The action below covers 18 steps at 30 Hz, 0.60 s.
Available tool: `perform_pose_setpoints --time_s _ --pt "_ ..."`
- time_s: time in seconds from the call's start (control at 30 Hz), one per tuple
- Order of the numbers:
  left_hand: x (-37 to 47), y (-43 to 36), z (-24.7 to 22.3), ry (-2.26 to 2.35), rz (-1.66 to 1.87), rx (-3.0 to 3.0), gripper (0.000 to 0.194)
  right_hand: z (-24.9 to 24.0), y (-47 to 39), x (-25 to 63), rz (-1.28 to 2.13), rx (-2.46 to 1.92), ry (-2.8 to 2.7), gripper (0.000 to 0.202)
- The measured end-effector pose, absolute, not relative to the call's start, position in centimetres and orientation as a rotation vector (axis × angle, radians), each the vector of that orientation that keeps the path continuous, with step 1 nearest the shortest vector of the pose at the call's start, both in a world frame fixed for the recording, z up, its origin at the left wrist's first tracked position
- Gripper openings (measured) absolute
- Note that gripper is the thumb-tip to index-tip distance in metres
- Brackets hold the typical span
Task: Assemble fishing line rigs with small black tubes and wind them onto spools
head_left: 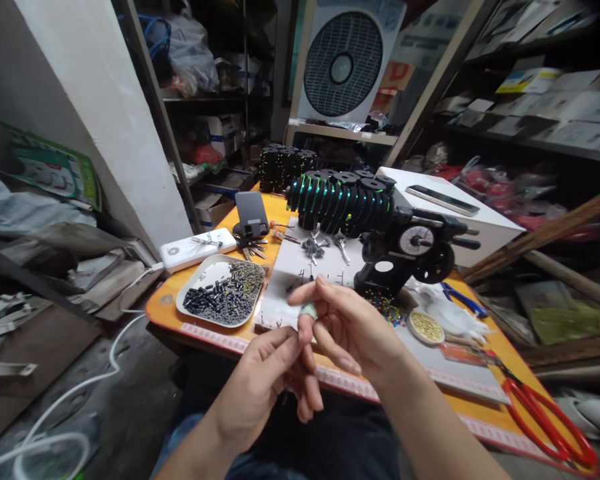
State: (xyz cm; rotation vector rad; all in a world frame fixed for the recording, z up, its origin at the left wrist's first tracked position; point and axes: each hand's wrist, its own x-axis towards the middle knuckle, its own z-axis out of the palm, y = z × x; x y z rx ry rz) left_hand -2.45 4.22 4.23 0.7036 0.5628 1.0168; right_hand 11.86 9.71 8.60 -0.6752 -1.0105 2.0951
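Note:
My left hand is closed in a pinch, thumb against the fingers, low over the table's front edge. Whatever sits in that pinch is too small to make out. Just right of it, my right hand has its fingers bent and spread apart, the fingertips close to those of my left hand. A pale wrap covers a finger where the two hands meet. Behind them lies a light board with small dark pins or wires on it. Left of the hands is a white tray of dark and yellowish small tubular parts.
A black winding device carries a row of black spools with green line. Around it are a dish of gold beads, red-handled scissors, blue-handled pliers, a phone on a white box, and a power bank.

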Motion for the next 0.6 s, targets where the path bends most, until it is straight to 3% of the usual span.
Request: perform_pose_setpoints --time_s 0.27,0.6 --pt "-1.8 2.5 2.4 0.430 1.040 0.539 0.031 8.1 9.8 9.9 1.970 -0.709 -0.746 0.053" --pt "-1.6 0.9 1.2 0.378 1.014 0.387 0.038 7.7 9.9 10.2 1.980 -0.741 -0.753 0.049"
